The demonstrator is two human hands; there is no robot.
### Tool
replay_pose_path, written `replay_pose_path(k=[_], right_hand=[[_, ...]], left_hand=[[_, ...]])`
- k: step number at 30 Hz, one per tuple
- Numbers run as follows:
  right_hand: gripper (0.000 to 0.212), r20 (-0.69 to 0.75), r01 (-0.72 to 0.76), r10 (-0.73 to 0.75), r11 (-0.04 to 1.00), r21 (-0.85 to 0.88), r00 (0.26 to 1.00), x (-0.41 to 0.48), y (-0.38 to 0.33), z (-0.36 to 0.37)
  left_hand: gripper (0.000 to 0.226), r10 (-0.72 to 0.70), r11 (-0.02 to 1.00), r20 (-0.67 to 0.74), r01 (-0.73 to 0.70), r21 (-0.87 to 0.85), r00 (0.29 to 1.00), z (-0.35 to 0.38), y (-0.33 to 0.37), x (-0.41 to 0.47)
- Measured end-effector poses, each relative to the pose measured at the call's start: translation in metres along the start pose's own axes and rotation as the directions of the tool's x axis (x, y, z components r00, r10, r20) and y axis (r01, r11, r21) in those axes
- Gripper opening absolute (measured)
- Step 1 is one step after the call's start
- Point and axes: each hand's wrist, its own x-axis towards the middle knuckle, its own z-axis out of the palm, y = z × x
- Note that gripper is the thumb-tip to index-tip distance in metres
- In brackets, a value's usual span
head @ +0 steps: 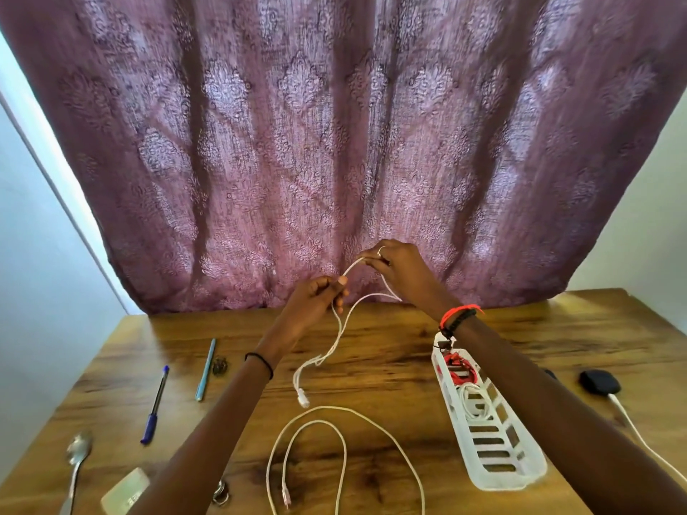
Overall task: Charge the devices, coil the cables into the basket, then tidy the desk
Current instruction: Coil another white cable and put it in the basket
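My left hand [319,297] and my right hand [399,271] are raised above the wooden desk [371,347], both pinching one thin white cable [340,330]. It runs between the hands, then hangs in doubled strands with its plug [303,398] near the desk surface. A second white cable [344,446] lies in loose loops at the front centre. The white slotted basket [494,473] sits to the right, under my right forearm; it holds a coiled red cable [459,368] and a coiled white one [472,401].
A black device [599,381] with a white cable [643,438] plugged in lies at the right. At the left are a teal pen [205,369], a blue pen [155,405], a spoon [76,462], a pale flat object [124,490] and small metal items. A purple curtain [334,143] hangs behind the desk.
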Motion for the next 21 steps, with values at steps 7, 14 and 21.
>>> replay_pose_path(k=[7, 14, 21], right_hand=[[0.019, -0.13, -0.149, 0.174, 0.972, 0.181, 0.976, 0.0, 0.017, -0.014], [0.018, -0.144, -0.261, 0.312, 0.92, 0.292, 0.939, 0.007, 0.038, -0.03], [0.017, -0.074, -0.352, 0.375, 0.91, 0.219, 0.924, 0.005, 0.05, -0.028]], left_hand=[[0.027, -0.011, 1.0, 0.059, 0.011, 0.0, 0.998, 0.007, -0.016, -0.007], [0.025, -0.027, 0.999, 0.147, 0.023, 0.023, 0.989, 0.008, -0.029, -0.018], [0.024, 0.024, 0.999, -0.015, -0.024, -0.021, 1.0, 0.005, -0.029, -0.025]])
